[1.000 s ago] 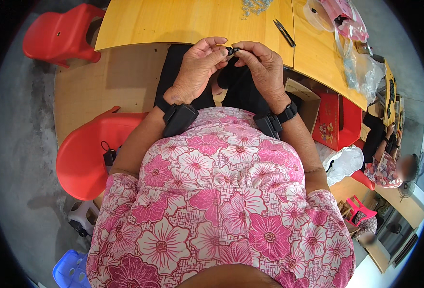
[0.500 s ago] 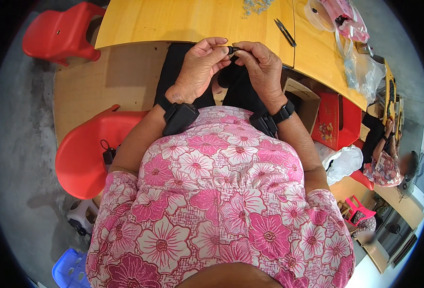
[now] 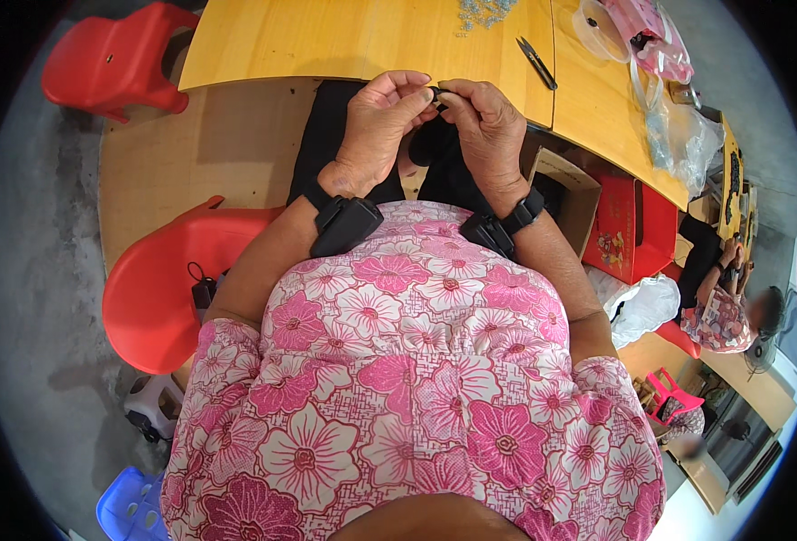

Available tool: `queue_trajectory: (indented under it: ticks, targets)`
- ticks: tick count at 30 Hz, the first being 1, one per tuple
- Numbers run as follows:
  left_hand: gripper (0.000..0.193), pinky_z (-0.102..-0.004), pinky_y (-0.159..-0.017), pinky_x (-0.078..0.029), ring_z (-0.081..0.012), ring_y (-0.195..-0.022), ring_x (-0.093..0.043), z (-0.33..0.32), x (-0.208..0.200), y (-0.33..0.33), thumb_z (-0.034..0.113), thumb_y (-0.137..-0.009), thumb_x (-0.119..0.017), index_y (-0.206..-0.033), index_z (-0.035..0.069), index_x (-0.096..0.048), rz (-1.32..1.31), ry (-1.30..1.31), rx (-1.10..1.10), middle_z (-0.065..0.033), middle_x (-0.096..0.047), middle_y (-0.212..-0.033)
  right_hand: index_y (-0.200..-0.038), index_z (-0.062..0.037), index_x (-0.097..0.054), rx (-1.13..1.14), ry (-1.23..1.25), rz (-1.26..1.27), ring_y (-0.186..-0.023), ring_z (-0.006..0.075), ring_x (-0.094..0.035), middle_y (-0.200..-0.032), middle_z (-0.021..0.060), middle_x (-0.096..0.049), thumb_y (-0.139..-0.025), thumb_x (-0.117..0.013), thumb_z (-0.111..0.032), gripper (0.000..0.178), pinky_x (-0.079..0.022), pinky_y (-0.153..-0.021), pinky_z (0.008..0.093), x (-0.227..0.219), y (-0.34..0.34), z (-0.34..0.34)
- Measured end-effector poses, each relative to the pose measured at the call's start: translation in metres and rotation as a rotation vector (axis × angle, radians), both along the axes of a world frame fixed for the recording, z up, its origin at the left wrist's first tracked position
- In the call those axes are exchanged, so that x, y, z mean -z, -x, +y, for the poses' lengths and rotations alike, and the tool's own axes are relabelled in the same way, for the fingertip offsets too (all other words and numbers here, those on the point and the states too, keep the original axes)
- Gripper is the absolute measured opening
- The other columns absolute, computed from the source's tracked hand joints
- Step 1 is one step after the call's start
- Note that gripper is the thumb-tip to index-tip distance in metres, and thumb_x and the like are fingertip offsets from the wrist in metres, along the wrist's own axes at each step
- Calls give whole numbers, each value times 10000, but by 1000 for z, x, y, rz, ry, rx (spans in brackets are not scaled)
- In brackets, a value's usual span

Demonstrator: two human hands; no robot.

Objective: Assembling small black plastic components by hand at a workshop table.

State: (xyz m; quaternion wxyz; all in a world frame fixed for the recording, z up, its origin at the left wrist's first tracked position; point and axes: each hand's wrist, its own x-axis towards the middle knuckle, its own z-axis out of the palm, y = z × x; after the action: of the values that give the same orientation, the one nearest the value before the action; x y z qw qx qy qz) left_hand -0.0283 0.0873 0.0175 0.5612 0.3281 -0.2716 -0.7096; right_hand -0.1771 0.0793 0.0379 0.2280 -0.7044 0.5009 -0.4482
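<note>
A small black piece point(image 3: 437, 94), too covered by fingers to name its kind, is pinched between my two hands near the front edge of the yellow wooden table point(image 3: 344, 45). My left hand point(image 3: 382, 122) holds it from the left between thumb and fingertips. From the right, my right hand point(image 3: 489, 126) grips it with thumb and index finger, the other fingers curled. On the table beyond my hands lies a scatter of small pale grey bits point(image 3: 483, 13). Black thread snips point(image 3: 536, 63) rest to the right of them.
A clear plastic tub point(image 3: 599, 34), a pink bag point(image 3: 655, 41) and a clear plastic bag point(image 3: 687, 140) occupy the table's right part. Below stand an open cardboard box point(image 3: 568, 176) and a red box point(image 3: 617, 230). Red chairs point(image 3: 114, 63) are at left; another person point(image 3: 719, 316) sits far right.
Both hands stay pinched on the black piece, with the fingers shifting slightly and covering more of it. My wrists have turned a little.
</note>
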Motion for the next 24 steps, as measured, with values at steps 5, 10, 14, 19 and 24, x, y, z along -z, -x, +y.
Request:
queue_trajectory:
  ticks: [5,10,14,19,24]
  targets:
    - [176,-279,-843,-504,-124,-888,-599,1,2,0,38,-906,-590,-1079,12,-573,-12,8,-8,-53,-612,-984,-909,-18,-681,14,-223,-296,-623,99,-624,-750,46,-666,-836,-670,-54,83,-505,-572,220,5,-7,1]
    - [162,-217,-721,-522,-93,-769,-609,2,2,3,18,-873,-625,-1031,2,-593,-76,47,-109,-43,-634,-879,-891,32,-669,16,-460,-582,-617,107,-626,-746,72,-681,-860,-652,-59,97,-511,-581,213,1,-12,1]
    - [168,-245,-761,-520,-105,-806,-610,3,4,-1,10,-875,-617,-1042,0,-599,-98,48,-93,-51,-632,-904,-892,21,-643,-57,-763,-863,-636,121,-622,-771,87,-671,-882,-636,-83,105,-521,-602,228,1,-7,-2]
    - [180,-272,-798,-523,-127,-834,-617,1,4,-6,13,-887,-603,-1066,-5,-597,-167,68,-58,-64,-633,-932,-901,2,-626,-146,-877,-1047,-655,121,-609,-793,76,-653,-892,-628,-90,92,-533,-618,242,5,-1,-7]
    - [184,-279,-795,-527,-140,-858,-628,3,0,-7,13,-893,-595,-1074,-14,-596,-116,90,-24,-72,-637,-945,-873,-8,-604,-257,-976,-1115,-637,111,-595,-783,63,-637,-898,-619,-88,85,-554,-640,251,8,6,-11]
